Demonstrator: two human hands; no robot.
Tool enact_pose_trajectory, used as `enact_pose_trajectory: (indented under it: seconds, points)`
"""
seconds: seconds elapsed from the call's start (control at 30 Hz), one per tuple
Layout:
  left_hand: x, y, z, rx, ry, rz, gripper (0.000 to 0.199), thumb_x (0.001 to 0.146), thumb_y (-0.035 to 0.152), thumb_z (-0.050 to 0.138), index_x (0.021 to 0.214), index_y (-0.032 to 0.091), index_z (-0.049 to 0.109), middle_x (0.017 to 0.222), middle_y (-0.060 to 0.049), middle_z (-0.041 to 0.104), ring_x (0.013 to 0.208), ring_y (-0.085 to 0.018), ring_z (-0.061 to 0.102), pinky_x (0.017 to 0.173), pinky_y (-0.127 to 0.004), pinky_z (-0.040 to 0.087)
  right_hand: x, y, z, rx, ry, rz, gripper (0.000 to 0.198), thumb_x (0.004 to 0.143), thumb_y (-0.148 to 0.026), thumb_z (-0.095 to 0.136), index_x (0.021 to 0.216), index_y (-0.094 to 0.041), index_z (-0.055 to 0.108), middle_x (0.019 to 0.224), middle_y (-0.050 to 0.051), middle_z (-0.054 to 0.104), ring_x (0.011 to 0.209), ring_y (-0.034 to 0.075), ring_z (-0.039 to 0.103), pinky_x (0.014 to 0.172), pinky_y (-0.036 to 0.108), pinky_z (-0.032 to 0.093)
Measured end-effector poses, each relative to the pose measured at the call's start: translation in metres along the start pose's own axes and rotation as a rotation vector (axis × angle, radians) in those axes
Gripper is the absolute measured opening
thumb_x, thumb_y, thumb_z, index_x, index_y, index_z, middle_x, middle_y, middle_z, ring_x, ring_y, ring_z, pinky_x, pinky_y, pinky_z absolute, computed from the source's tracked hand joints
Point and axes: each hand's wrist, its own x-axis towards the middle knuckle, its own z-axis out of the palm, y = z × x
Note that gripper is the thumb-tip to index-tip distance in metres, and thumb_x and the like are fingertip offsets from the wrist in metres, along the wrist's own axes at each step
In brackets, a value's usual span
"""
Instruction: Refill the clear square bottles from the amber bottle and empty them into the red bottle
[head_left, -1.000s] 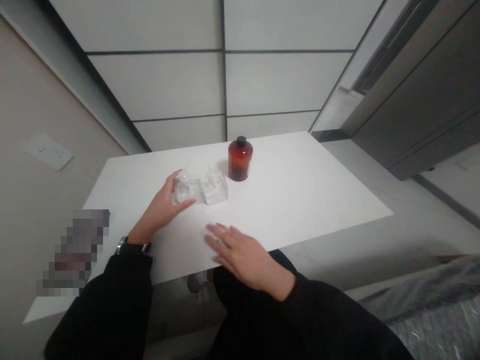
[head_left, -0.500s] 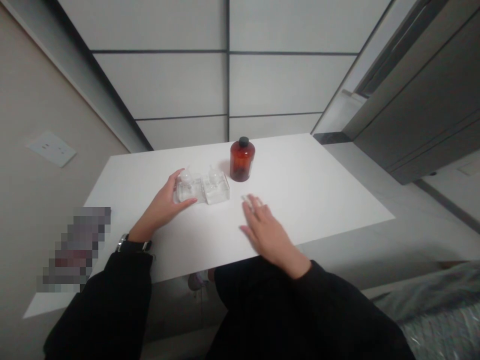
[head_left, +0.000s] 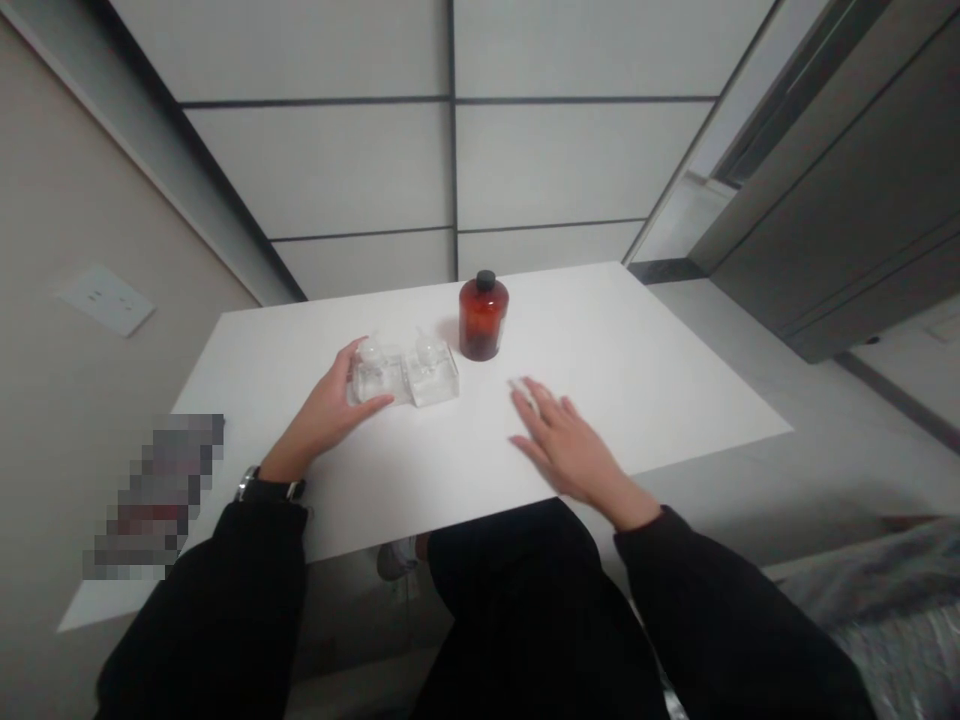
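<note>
My left hand (head_left: pixel 334 400) is curved round the outer side of a clear, square-sided glass jar (head_left: pixel 380 375), thumb in front and fingers behind. A second clear glass jar (head_left: pixel 433 378) stands against its right side, and both have a rounded clear top. My right hand (head_left: pixel 559 435) is open, its fingers stretched out low over the white table (head_left: pixel 637 370). Something pale shows at its fingertips, nails or a small object; I cannot tell which. Behind the jars, a little to the right, stands an amber bottle (head_left: pixel 481 322) with a black cap, touched by neither hand.
A blurred-out flat object (head_left: pixel 157 500) lies at the table's left edge. Behind the table rise white panels (head_left: pixel 547 160) with dark strips. A socket plate (head_left: pixel 109 298) is on the left wall, and clear plastic wrapping (head_left: pixel 892 640) lies at lower right.
My right hand has moved to the right over the table, away from the jars. My left hand, both jars and the amber bottle have stayed in place.
</note>
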Motion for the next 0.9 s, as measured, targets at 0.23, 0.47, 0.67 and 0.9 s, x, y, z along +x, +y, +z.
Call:
enact_pose_trajectory:
  seconds: [0.23, 0.47, 0.67, 0.9]
  points:
    - [0.0, 0.0, -0.001, 0.009, 0.003, -0.021, 0.092, 0.085, 0.052, 0.078, 0.162, 0.025, 0.036, 0.158, -0.013, 0.055, 0.144, -0.037, 0.056, 0.126, -0.057, 0.043, -0.013, 0.103, -0.013, -0.133, 0.068, 0.434, 0.079, 0.109, -0.062, 0.029, 0.166, -0.006, 0.033, 0.173, 0.035, 0.025, 0.163, 0.048, 0.025, 0.12, 0.077, 0.033]
    - [0.001, -0.001, 0.0, -0.01, -0.001, 0.001, 0.092, 0.085, 0.051, 0.079, 0.162, 0.026, 0.035, 0.158, -0.013, 0.055, 0.143, -0.037, 0.057, 0.125, -0.058, 0.043, 0.017, 0.012, 0.005, -0.006, 0.039, 0.235, 0.087, 0.107, -0.065, 0.037, 0.164, 0.001, 0.034, 0.175, 0.033, 0.023, 0.164, 0.048, 0.019, 0.13, 0.067, 0.026]
    - [0.001, -0.001, 0.002, -0.006, 0.007, 0.02, 0.091, 0.086, 0.052, 0.079, 0.161, 0.023, 0.036, 0.159, -0.015, 0.054, 0.144, -0.036, 0.056, 0.126, -0.056, 0.042, 0.013, -0.089, 0.015, 0.127, -0.021, -0.202, 0.078, 0.108, -0.059, 0.046, 0.165, -0.007, 0.037, 0.177, 0.025, 0.024, 0.165, 0.04, 0.023, 0.13, 0.062, 0.033]
    - [0.0, -0.001, 0.002, -0.005, 0.005, 0.01, 0.092, 0.086, 0.05, 0.079, 0.162, 0.022, 0.035, 0.161, -0.015, 0.053, 0.146, -0.035, 0.055, 0.127, -0.054, 0.041, 0.008, -0.058, 0.006, 0.037, -0.045, -0.138, 0.069, 0.111, -0.054, 0.038, 0.168, -0.015, 0.035, 0.179, 0.018, 0.023, 0.164, 0.036, 0.03, 0.129, 0.061, 0.036]
